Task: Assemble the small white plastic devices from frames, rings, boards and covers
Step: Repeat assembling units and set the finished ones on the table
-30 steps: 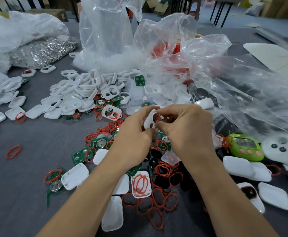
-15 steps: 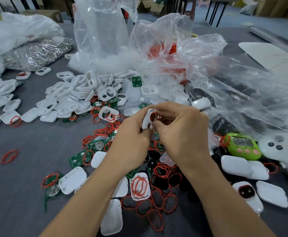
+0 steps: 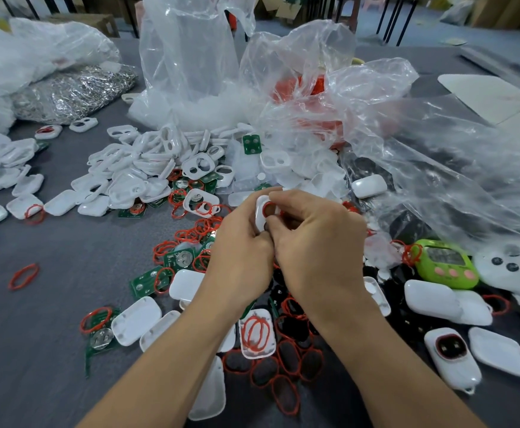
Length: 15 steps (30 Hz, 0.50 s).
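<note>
Near you, loose red rings (image 3: 286, 393) and covers (image 3: 136, 321) litter the worktop (image 3: 51, 335). Mid-scene your left hand (image 3: 243, 257) grips the white frame (image 3: 259, 215) and your right hand (image 3: 317, 242) pinches the red ring (image 3: 268, 207) into it. It shows more than a second ago, so it's probably nearly seated. The frame pile (image 3: 147, 168) sits beyond.

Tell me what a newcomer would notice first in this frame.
Dead centre, the left hand and right hand pinch a white frame with a red ring at its opening. Around them, loose red rings litter the grey table, and crumpled clear bags rise behind; a lime-green device sits at right.
</note>
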Each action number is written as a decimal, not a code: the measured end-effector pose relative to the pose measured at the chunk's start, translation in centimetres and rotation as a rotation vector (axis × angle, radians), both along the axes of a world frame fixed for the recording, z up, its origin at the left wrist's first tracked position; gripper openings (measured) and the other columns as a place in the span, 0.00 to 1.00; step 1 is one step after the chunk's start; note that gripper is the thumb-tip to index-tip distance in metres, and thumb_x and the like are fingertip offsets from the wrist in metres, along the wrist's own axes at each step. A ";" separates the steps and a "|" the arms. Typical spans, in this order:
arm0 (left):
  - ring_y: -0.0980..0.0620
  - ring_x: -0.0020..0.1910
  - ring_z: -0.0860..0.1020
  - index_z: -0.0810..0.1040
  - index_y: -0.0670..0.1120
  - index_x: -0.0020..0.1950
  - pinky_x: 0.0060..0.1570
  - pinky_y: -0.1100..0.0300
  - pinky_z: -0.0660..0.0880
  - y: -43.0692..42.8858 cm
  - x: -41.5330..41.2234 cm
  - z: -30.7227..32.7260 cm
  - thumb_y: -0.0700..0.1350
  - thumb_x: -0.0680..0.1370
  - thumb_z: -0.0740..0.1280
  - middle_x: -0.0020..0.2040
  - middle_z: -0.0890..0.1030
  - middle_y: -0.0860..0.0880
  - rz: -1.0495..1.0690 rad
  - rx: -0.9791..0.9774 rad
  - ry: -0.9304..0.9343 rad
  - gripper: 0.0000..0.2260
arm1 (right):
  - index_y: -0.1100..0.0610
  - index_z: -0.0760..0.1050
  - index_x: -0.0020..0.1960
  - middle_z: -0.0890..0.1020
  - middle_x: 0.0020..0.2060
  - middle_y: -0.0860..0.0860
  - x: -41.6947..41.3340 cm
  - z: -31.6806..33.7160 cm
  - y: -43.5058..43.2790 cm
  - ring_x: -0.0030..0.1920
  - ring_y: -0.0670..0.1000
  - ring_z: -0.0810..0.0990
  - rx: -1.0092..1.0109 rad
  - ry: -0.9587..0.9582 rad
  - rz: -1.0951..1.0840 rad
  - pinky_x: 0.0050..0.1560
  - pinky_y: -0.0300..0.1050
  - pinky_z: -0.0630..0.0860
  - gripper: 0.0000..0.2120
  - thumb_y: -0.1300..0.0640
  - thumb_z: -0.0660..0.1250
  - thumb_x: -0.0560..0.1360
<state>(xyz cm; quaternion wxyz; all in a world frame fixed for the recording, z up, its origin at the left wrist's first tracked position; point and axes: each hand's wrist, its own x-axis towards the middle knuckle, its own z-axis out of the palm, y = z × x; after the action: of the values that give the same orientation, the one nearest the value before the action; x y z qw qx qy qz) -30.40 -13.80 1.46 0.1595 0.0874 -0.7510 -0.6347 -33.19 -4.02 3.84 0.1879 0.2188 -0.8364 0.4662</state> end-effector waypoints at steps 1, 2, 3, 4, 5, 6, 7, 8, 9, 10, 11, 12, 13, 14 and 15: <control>0.43 0.45 0.83 0.81 0.52 0.56 0.42 0.50 0.78 0.0 0.1 0.1 0.26 0.74 0.59 0.45 0.86 0.50 0.008 -0.003 0.008 0.24 | 0.51 0.87 0.54 0.88 0.40 0.48 0.1 0.0 0.0 0.39 0.48 0.85 0.034 0.007 0.008 0.45 0.42 0.81 0.15 0.66 0.76 0.71; 0.40 0.45 0.82 0.81 0.53 0.53 0.41 0.46 0.79 0.0 0.2 0.2 0.26 0.73 0.59 0.45 0.85 0.48 0.013 -0.003 0.012 0.25 | 0.52 0.87 0.55 0.88 0.41 0.49 0.2 0.1 -0.1 0.39 0.51 0.86 0.070 0.026 0.020 0.45 0.45 0.82 0.15 0.66 0.74 0.72; 0.38 0.46 0.82 0.81 0.54 0.53 0.41 0.42 0.79 -0.1 0.2 0.2 0.25 0.72 0.58 0.46 0.85 0.47 0.017 -0.005 0.005 0.26 | 0.54 0.86 0.56 0.88 0.40 0.50 0.3 0.2 -0.1 0.38 0.54 0.86 0.113 0.055 0.036 0.44 0.46 0.82 0.16 0.67 0.71 0.72; 0.35 0.45 0.82 0.81 0.55 0.54 0.41 0.40 0.79 -0.3 0.3 0.2 0.25 0.72 0.58 0.47 0.85 0.46 0.020 -0.012 -0.012 0.28 | 0.55 0.86 0.57 0.88 0.39 0.52 0.5 0.3 -0.1 0.38 0.57 0.86 0.165 0.083 0.057 0.43 0.47 0.82 0.17 0.67 0.69 0.72; 0.35 0.42 0.81 0.81 0.56 0.57 0.37 0.40 0.79 -0.5 0.2 0.0 0.25 0.73 0.58 0.47 0.86 0.45 0.024 -0.020 -0.031 0.29 | 0.56 0.85 0.58 0.88 0.39 0.54 0.5 0.4 0.0 0.38 0.59 0.85 0.219 0.087 0.088 0.43 0.47 0.81 0.18 0.68 0.67 0.71; 0.37 0.35 0.79 0.81 0.57 0.59 0.31 0.45 0.77 -0.8 0.1 -0.2 0.25 0.73 0.58 0.44 0.86 0.45 0.032 -0.035 -0.048 0.30 | 0.56 0.85 0.59 0.88 0.39 0.54 0.5 0.4 0.1 0.39 0.60 0.85 0.267 0.064 0.121 0.43 0.47 0.80 0.20 0.69 0.67 0.71; 0.42 0.29 0.75 0.81 0.57 0.60 0.26 0.51 0.73 -1.0 0.1 -0.4 0.26 0.73 0.59 0.41 0.85 0.43 0.049 -0.064 -0.063 0.30 | 0.55 0.84 0.61 0.87 0.40 0.55 0.5 0.5 0.2 0.40 0.60 0.84 0.304 0.036 0.153 0.44 0.47 0.78 0.21 0.69 0.67 0.72; 0.46 0.27 0.72 0.81 0.57 0.61 0.25 0.55 0.70 -1.1 0.1 -0.5 0.27 0.73 0.60 0.39 0.83 0.41 0.065 -0.093 -0.072 0.30 | 0.54 0.82 0.63 0.87 0.40 0.54 0.5 0.6 0.2 0.40 0.60 0.84 0.337 0.024 0.174 0.44 0.47 0.76 0.23 0.69 0.67 0.71; 0.48 0.29 0.73 0.81 0.57 0.61 0.27 0.55 0.71 -1.2 0.1 -0.5 0.27 0.72 0.60 0.40 0.84 0.40 0.072 -0.104 -0.078 0.29 | 0.54 0.82 0.64 0.87 0.40 0.54 0.7 0.7 0.2 0.40 0.59 0.84 0.371 0.040 0.182 0.43 0.46 0.75 0.25 0.70 0.68 0.69; 0.48 0.33 0.78 0.81 0.56 0.61 0.33 0.54 0.76 -1.1 0.1 -0.5 0.28 0.71 0.61 0.43 0.85 0.41 0.071 -0.087 -0.077 0.29 | 0.54 0.81 0.63 0.86 0.39 0.53 0.9 0.7 0.0 0.38 0.57 0.83 0.412 0.078 0.179 0.40 0.44 0.74 0.27 0.70 0.70 0.67; 0.49 0.41 0.83 0.82 0.56 0.60 0.42 0.52 0.81 -1.0 0.1 -0.4 0.29 0.71 0.62 0.46 0.86 0.45 0.075 -0.057 -0.075 0.27 | 0.54 0.82 0.63 0.86 0.38 0.52 1.0 0.6 -0.1 0.37 0.56 0.83 0.429 0.123 0.174 0.38 0.42 0.71 0.28 0.70 0.71 0.65; 0.50 0.47 0.84 0.82 0.55 0.58 0.49 0.50 0.81 -1.0 0.2 -0.3 0.32 0.70 0.63 0.48 0.87 0.50 0.087 -0.035 -0.078 0.24 | 0.53 0.82 0.63 0.86 0.38 0.51 1.1 0.5 -0.3 0.37 0.55 0.83 0.419 0.141 0.174 0.38 0.40 0.68 0.28 0.69 0.70 0.65; 0.51 0.47 0.84 0.82 0.55 0.57 0.49 0.49 0.80 -1.2 0.2 -0.3 0.36 0.71 0.63 0.47 0.87 0.52 0.105 -0.035 -0.083 0.20 | 0.51 0.82 0.63 0.86 0.39 0.51 0.9 0.4 -0.3 0.38 0.54 0.83 0.376 0.116 0.189 0.38 0.40 0.69 0.26 0.67 0.67 0.67; 0.50 0.44 0.84 0.83 0.54 0.56 0.47 0.48 0.80 -1.3 0.2 -0.2 0.39 0.72 0.64 0.46 0.87 0.52 0.112 -0.056 -0.084 0.16 | 0.50 0.82 0.63 0.87 0.42 0.49 0.6 0.3 -0.1 0.41 0.52 0.84 0.302 0.046 0.208 0.41 0.40 0.73 0.26 0.66 0.63 0.69; 0.47 0.43 0.84 0.83 0.52 0.55 0.46 0.46 0.81 -1.3 0.1 -0.2 0.40 0.74 0.65 0.44 0.87 0.50 0.106 -0.066 -0.072 0.13 | 0.48 0.82 0.63 0.88 0.45 0.47 0.0 0.3 0.2 0.45 0.49 0.86 0.200 -0.052 0.220 0.46 0.39 0.78 0.25 0.66 0.62 0.71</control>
<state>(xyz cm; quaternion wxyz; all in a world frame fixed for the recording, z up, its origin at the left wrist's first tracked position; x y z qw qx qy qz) -30.30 -15.14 1.29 0.1686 0.1445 -0.7710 -0.5969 -33.23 -3.82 4.18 0.0910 0.3146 -0.8542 0.4038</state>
